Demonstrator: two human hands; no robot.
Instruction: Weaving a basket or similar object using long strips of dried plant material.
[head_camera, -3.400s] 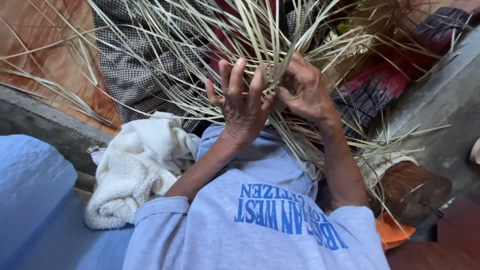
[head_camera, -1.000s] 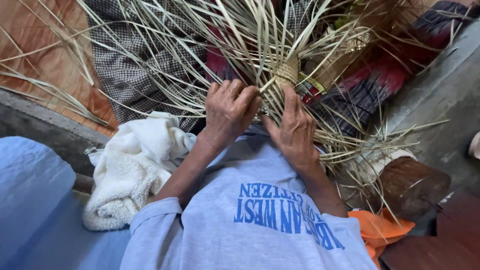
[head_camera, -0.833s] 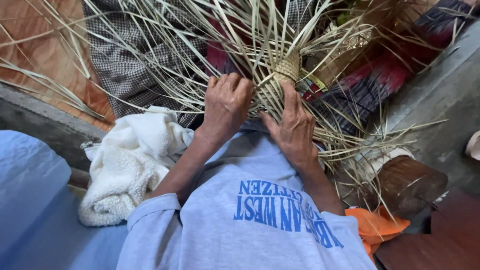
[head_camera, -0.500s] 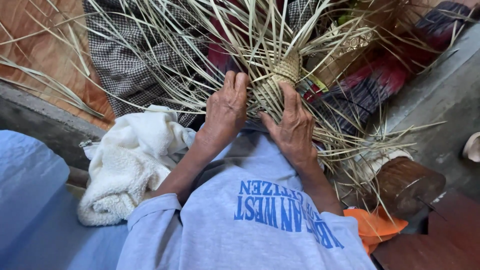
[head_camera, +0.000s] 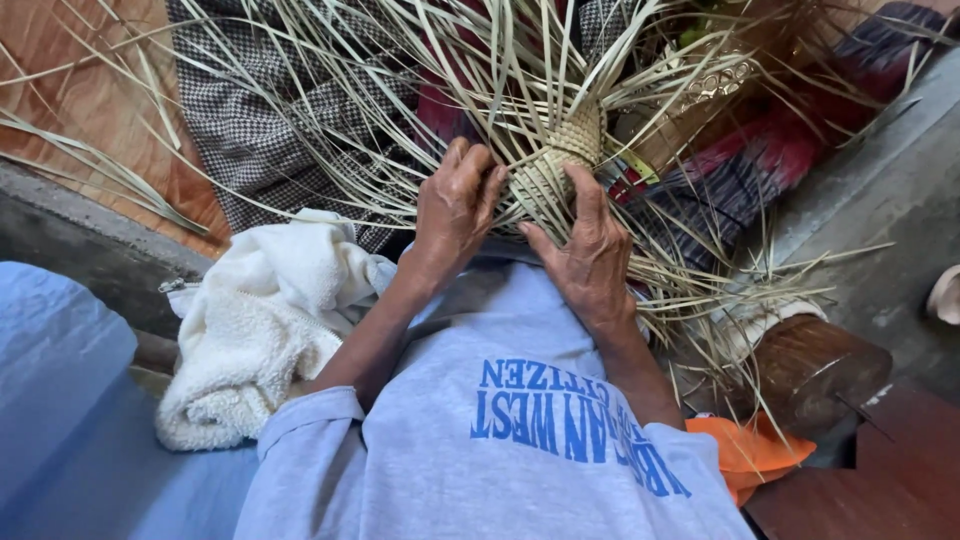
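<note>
Hands (head_camera: 455, 210) (head_camera: 590, 255) clasp woven straw piece (head_camera: 555, 160) from both sides.

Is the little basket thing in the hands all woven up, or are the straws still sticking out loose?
Only partly woven: the small woven piece is tight, but loose strips still fan out everywhere.

Both bare forearms rise from the grey short sleeves at the bottom of the frame and converge toward the upper middle. The left hand (head_camera: 455, 212) sits just left of centre, back to the camera, fingers curled together and bent rightward at the tips. The right hand (head_camera: 588, 255) lies just right of centre, back up, fingers extended upward, thumb angled toward the left hand.
</note>
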